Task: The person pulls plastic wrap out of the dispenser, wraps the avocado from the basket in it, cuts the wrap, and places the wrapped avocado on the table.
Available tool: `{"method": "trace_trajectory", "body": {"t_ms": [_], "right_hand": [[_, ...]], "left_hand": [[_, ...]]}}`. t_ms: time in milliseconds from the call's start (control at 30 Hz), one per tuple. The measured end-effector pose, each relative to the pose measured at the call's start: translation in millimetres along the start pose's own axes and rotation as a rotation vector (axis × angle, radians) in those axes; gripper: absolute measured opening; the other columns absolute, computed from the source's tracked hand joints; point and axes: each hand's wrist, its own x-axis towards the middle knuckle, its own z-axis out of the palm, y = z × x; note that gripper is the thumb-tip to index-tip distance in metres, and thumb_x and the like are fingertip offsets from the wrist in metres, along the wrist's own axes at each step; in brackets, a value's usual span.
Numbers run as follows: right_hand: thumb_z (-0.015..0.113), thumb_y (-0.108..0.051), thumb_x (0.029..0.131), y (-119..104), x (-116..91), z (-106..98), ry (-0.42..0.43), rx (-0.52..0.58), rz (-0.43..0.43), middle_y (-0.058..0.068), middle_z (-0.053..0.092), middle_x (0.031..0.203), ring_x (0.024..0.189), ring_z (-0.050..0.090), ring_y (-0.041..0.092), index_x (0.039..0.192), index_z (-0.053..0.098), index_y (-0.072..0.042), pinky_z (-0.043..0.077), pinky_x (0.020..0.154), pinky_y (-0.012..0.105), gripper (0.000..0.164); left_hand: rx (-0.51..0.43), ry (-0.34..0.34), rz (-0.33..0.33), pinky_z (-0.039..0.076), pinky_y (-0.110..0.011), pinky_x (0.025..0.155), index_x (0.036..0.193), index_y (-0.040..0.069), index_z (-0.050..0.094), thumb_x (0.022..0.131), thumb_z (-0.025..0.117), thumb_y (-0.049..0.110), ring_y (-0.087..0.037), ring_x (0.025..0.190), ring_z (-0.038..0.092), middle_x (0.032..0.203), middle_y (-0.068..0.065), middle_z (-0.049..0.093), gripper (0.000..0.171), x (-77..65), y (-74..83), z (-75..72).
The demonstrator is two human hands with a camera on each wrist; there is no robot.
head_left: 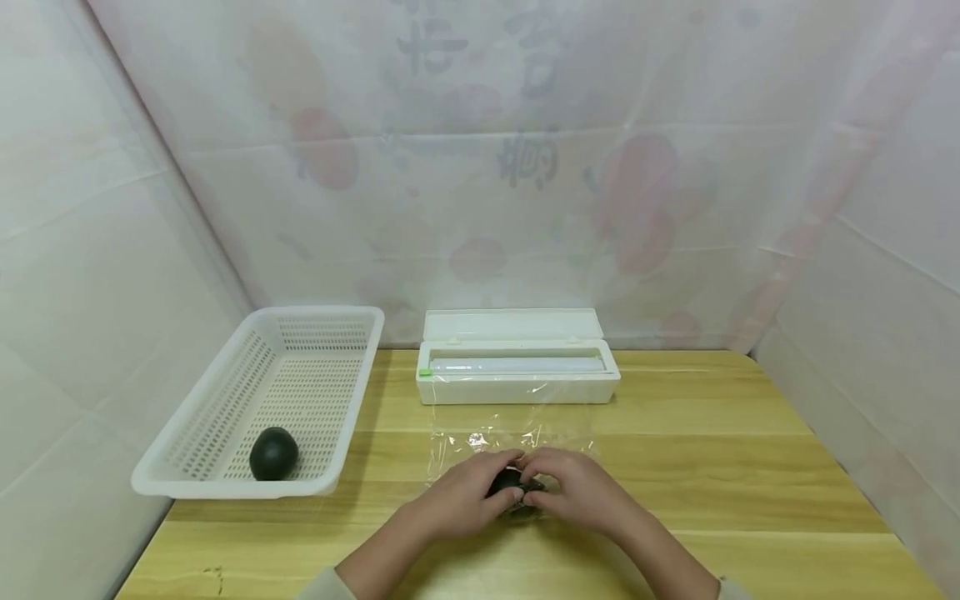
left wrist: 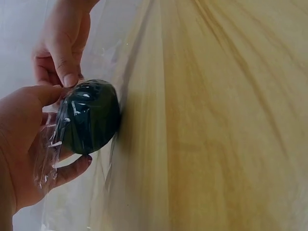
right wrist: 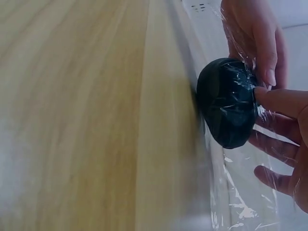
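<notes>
A dark green, smooth avocado, partly covered by clear cling film, sits low over the table between both hands. My left hand curls about its left side; in the left wrist view the thumb is near its top and a fingertip touches its underside. From the right, my right hand pinches film gathered against the avocado, thumb close to the left thumb. Creased film lies tight over the avocado in the right wrist view. The film sheet runs back to a white dispenser box, lid raised, with a roll inside.
At the left stands a white perforated basket holding another dark green avocado. The wooden table extends to the right. Pale printed curtains enclose the back and sides.
</notes>
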Motion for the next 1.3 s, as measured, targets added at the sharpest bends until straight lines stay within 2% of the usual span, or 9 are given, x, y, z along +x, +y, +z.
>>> {"method": "trace_trajectory", "body": {"t_ms": [100,167,300,367,467,600,833,1133,1300], "right_hand": [[0.075,-0.025,0.088,0,3,0,-0.015,0.011,0.031,-0.014,0.069,0.109,0.106,0.066,0.012,0.098,0.070,-0.028,0.055,0.089,0.036,0.012],[0.075,-0.024,0.087,0,5,0,-0.016,0.018,0.037,-0.014,0.070,0.107,0.104,0.066,0.012,0.101,0.071,-0.025,0.055,0.088,0.036,0.014],[0.075,-0.018,0.087,1,7,1,-0.018,0.047,0.041,-0.012,0.071,0.105,0.099,0.067,0.010,0.104,0.073,-0.019,0.056,0.085,0.034,0.018],[0.074,-0.018,0.087,2,8,0,-0.018,0.062,0.046,-0.012,0.071,0.103,0.096,0.067,0.008,0.103,0.073,-0.019,0.056,0.084,0.033,0.016],[0.074,-0.018,0.087,3,9,-1,-0.018,0.076,0.061,-0.012,0.071,0.101,0.093,0.066,0.006,0.101,0.073,-0.019,0.057,0.082,0.033,0.015],[0.074,-0.018,0.086,3,9,-2,-0.029,0.088,0.071,-0.013,0.070,0.101,0.092,0.065,0.005,0.102,0.073,-0.019,0.056,0.083,0.035,0.016],[0.074,-0.015,0.086,3,9,-1,-0.044,0.131,0.067,-0.016,0.070,0.100,0.092,0.065,0.003,0.102,0.074,-0.024,0.056,0.084,0.035,0.018],[0.070,-0.014,0.089,7,11,0,-0.036,0.151,0.058,-0.017,0.070,0.101,0.095,0.065,0.004,0.104,0.073,-0.026,0.055,0.085,0.034,0.020],[0.065,-0.013,0.091,11,12,-3,-0.062,0.208,0.106,-0.015,0.070,0.106,0.102,0.064,0.009,0.106,0.074,-0.026,0.054,0.086,0.034,0.021]], "left_hand": [[0.020,0.044,0.000,0.046,-0.040,0.105,0.147,0.018,0.043,0.101,0.051,0.044,-0.016,0.130,0.051,0.143,0.002,0.053,0.054,-2.5,1.0,-2.6],[0.085,0.125,0.022,0.047,-0.039,0.103,0.141,0.017,0.050,0.099,0.056,0.042,-0.017,0.126,0.053,0.137,0.003,0.057,0.050,-6.7,6.2,-7.0],[0.170,0.356,0.132,0.053,-0.025,0.087,0.114,0.016,0.067,0.092,0.069,0.029,-0.011,0.101,0.060,0.109,0.006,0.066,0.025,-20.4,22.7,-12.6],[0.183,0.404,0.190,0.053,-0.019,0.081,0.101,0.015,0.070,0.089,0.072,0.023,-0.007,0.093,0.061,0.099,0.006,0.067,0.015,-27.7,31.0,-10.5],[0.250,0.380,0.227,0.053,-0.016,0.078,0.095,0.014,0.071,0.087,0.073,0.022,-0.005,0.088,0.062,0.095,0.005,0.067,0.012,-35.0,38.5,-1.3],[0.325,0.339,0.167,0.054,-0.020,0.075,0.103,0.010,0.071,0.086,0.074,0.024,-0.008,0.090,0.059,0.099,0.003,0.063,0.022,-37.2,38.0,11.0],[0.291,0.387,0.077,0.050,-0.019,0.071,0.107,0.012,0.070,0.084,0.075,0.025,-0.011,0.090,0.051,0.102,0.002,0.056,0.027,-27.0,26.8,16.0],[0.262,0.353,0.002,0.051,-0.023,0.076,0.112,0.012,0.069,0.088,0.072,0.028,-0.012,0.095,0.050,0.107,0.003,0.056,0.029,-15.9,22.2,15.4],[0.246,0.326,-0.032,0.051,-0.023,0.078,0.111,0.014,0.069,0.087,0.072,0.029,-0.011,0.093,0.050,0.105,0.005,0.056,0.028,-10.9,21.6,13.0]]}}
